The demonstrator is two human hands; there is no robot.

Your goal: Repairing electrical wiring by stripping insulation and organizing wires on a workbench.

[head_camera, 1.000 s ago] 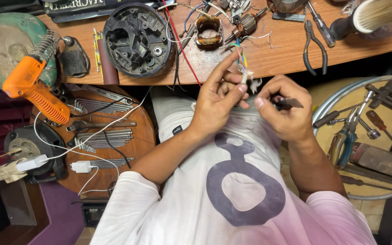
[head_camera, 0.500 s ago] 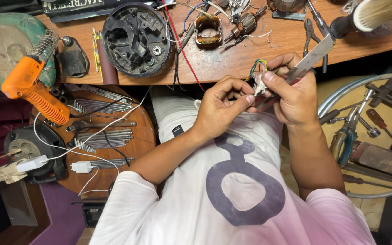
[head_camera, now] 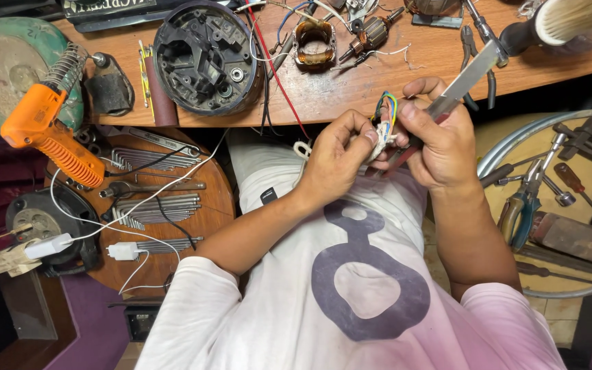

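Pinching small wire bundle (head_camera: 385,127) in left hand (head_camera: 334,161), raised before chest near counter (head_camera: 378,85) edge, presumably for close view. Right hand (head_camera: 447,140) closed around flat metal blade (head_camera: 464,85), angled against wires. Pliers (head_camera: 471,51) within reach.

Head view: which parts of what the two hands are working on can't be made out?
- Small white part with coloured wires: mostly covered by the left hand fingers; its shape is unclear.
- Flat metal blade in the right hand: its lower end is hidden behind the right hand, so where it touches is unseen.
- Whether the wire ends are stripped: too small to tell.
- Brush-like thing: cut off by the top right edge.
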